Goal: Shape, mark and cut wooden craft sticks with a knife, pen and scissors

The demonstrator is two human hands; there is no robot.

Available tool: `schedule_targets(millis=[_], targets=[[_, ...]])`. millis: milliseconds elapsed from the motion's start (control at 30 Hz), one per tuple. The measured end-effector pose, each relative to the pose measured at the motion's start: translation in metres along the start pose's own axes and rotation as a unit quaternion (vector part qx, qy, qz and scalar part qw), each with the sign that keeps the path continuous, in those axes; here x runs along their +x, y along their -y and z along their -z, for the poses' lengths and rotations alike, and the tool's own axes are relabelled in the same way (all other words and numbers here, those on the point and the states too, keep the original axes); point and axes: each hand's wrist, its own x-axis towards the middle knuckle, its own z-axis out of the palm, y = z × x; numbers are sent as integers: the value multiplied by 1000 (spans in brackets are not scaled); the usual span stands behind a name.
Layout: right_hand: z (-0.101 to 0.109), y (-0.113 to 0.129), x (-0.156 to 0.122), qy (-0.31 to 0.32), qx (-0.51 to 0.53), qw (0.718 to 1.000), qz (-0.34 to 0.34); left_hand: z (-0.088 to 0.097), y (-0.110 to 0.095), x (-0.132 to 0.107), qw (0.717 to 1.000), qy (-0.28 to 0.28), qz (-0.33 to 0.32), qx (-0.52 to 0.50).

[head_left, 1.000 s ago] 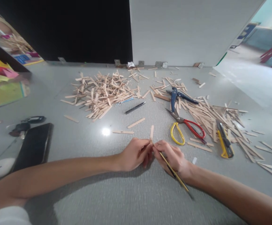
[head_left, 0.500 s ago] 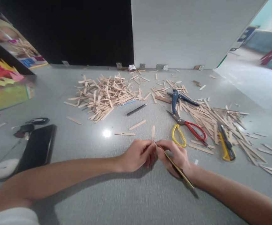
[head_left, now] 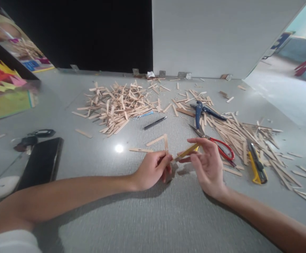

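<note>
In the head view, I see the left hand [head_left: 151, 169] pinching a wooden stick [head_left: 166, 141] over the table [head_left: 132, 221]. The right hand [head_left: 209, 170] has its fingers spread around a thin yellow tool [head_left: 186, 152], near the scissors [head_left: 224, 151]; I can't tell whether they grip it.

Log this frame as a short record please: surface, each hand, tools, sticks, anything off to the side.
surface: grey tabletop
left_hand: left hand, fingers closed on a wooden stick
right_hand: right hand, open, fingers spread; a thin yellow piece slants between the hands, grip on it unclear
tools: scissors, partly behind right hand; blue-handled tool; yellow utility knife
sticks: left pile, right pile, plus loose ones
left_side: dark phone
</note>
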Motion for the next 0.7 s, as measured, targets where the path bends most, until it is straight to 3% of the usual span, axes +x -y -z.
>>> schedule_targets(millis=[167,400,567,700], targets=[[0,-10,4,-53,-40,997,-25,0,0,0,1000,-18,6,12],[2,-14,7,-52,28,994,-92,1,-1,-1,999,-33,-9,17],[3,-12,9,-82,48,992,-86,2,0,-1,999,-38,-24,20],[4,-5,7,-71,28,986,-149,2,0,0,999,-42,-24,3]])
